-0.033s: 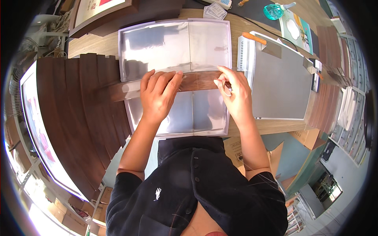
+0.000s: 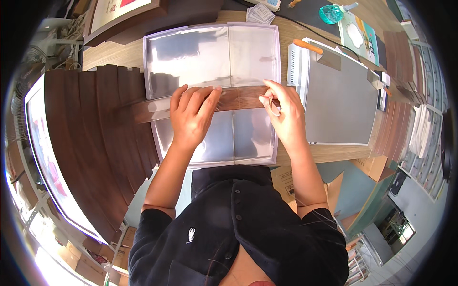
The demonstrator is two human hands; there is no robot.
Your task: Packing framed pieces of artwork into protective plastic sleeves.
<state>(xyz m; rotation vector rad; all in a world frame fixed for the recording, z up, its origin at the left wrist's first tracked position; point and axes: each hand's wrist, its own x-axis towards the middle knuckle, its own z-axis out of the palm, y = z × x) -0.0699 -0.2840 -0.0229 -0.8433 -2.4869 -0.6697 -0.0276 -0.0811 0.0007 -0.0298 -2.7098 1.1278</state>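
Note:
A long brown wood-grain strip [image 2: 243, 98] lies crosswise over a shallow pale-rimmed tray or panel [image 2: 277, 57] with a shiny silver face. My left hand [image 2: 193, 112] is curled over the strip, its fingertips on the upper edge and its thumb hidden. At the strip's right end is my right hand [image 2: 286, 107], thumb and fingers pinched on a thin, shiny piece of film [image 2: 274, 108]. My right index finger reaches over the strip's far edge. To the left, the strip's glossy end overlaps stacked dark brown boards.
Several dark brown boards [image 2: 86, 138] stand stacked at the left. On the right lies a grey flat panel [image 2: 341, 102], with an orange-handled scraper [image 2: 307, 46] at its top edge. A teal spray bottle [image 2: 330, 14], a card stack [image 2: 260, 14] and a black cable are at the back.

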